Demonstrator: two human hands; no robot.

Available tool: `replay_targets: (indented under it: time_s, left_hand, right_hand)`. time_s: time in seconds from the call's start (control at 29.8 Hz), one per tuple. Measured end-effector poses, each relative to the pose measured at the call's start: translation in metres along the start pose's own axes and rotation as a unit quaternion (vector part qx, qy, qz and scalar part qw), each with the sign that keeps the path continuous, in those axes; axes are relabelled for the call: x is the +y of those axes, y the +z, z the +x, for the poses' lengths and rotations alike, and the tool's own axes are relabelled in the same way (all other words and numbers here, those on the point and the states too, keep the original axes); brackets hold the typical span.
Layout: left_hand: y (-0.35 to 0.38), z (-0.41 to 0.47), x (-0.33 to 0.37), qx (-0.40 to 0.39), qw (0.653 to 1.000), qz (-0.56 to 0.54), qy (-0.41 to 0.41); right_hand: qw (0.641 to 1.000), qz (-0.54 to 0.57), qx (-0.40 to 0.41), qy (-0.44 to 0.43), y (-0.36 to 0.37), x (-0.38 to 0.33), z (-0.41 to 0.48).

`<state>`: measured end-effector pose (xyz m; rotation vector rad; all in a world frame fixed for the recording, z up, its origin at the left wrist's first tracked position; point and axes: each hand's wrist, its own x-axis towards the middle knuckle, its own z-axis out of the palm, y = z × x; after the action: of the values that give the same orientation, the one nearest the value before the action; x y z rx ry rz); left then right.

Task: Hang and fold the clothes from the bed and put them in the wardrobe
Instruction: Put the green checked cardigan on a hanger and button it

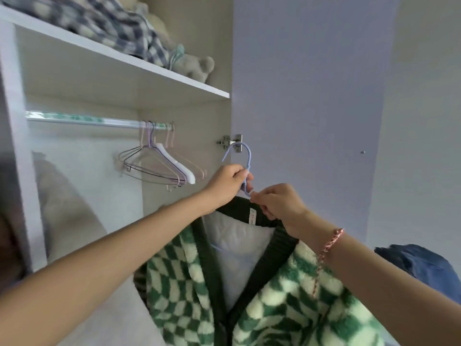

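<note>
A fluffy green-and-white checked cardigan [287,295] with dark green trim and a pale quilted lining hangs on a light blue hanger [247,156]. My left hand [225,184] grips the hanger's neck just under the hook. My right hand [279,203] pinches the hanger's base at the dark collar. The hook is raised in front of the wardrobe door hinge [230,141], to the right of the wardrobe rail [82,120]. The hanger's shoulders are hidden inside the cardigan.
Several bare hangers [159,166] hang at the rail's right end. The shelf [139,63] above carries a blue checked blanket [104,23] and a grey soft toy [197,66]. The open wardrobe door [311,96] stands to the right. Blue cloth [419,260] lies at far right.
</note>
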<state>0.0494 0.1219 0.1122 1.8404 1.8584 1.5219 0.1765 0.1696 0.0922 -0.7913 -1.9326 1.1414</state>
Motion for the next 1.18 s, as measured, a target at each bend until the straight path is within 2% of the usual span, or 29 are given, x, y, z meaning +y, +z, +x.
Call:
replay_targets:
  time_s: [0.07, 0.17, 0.27, 0.37, 0.44, 0.5, 0.57, 0.64, 0.71, 0.81, 0.94, 1.01, 1.18]
  left_hand:
    - [-0.021, 0.011, -0.022, 0.029, 0.999, 0.031, -0.023]
    - [-0.048, 0.026, -0.052, 0.074, 0.994, 0.06, -0.046]
    - [-0.093, 0.045, -0.088, 0.11, 0.989, 0.055, -0.084]
    - [-0.137, 0.061, -0.12, 0.153, 0.981, 0.042, -0.112]
    - [-0.158, 0.069, -0.135, 0.179, 0.975, 0.041, -0.128]
    - [-0.17, 0.079, -0.147, 0.225, 0.961, 0.014, -0.159]
    - [-0.182, 0.088, -0.159, 0.301, 0.93, -0.053, -0.201]
    - [-0.194, 0.095, -0.159, 0.341, 0.909, -0.09, -0.221]
    - [-0.208, 0.101, -0.162, 0.36, 0.901, -0.09, -0.223]
    - [-0.238, 0.113, -0.157, 0.391, 0.895, -0.089, -0.194]
    - [-0.269, 0.126, -0.139, 0.432, 0.885, 0.012, -0.171]
    - [-0.283, 0.119, -0.133, 0.448, 0.863, 0.117, -0.2]
    - [-0.306, 0.092, -0.151, 0.412, 0.837, 0.231, -0.275]
  right_hand:
    - [1.0, -0.006, -0.006, -0.026, 0.036, 0.001, 0.027]
    - [0.984, -0.12, -0.011, -0.131, 0.066, 0.013, 0.062]
    - [0.945, -0.26, -0.085, -0.182, 0.093, 0.02, 0.103]
    - [0.894, -0.377, -0.182, -0.16, 0.108, 0.007, 0.134]
    - [0.888, -0.349, -0.265, -0.138, 0.117, -0.011, 0.143]
    - [0.913, -0.254, -0.281, -0.152, 0.137, -0.029, 0.154]
    - [0.933, -0.185, -0.252, -0.178, 0.173, -0.043, 0.16]
    - [0.939, -0.2, -0.195, -0.2, 0.198, -0.053, 0.165]
    - [0.942, -0.202, -0.156, -0.216, 0.216, -0.059, 0.172]
    - [0.951, -0.131, -0.148, -0.237, 0.236, -0.074, 0.18]
    - [0.959, -0.022, -0.137, -0.245, 0.276, -0.106, 0.195]
    - [0.95, -0.028, -0.153, -0.27, 0.302, -0.122, 0.202]
    - [0.935, -0.036, -0.19, -0.296, 0.35, -0.132, 0.206]
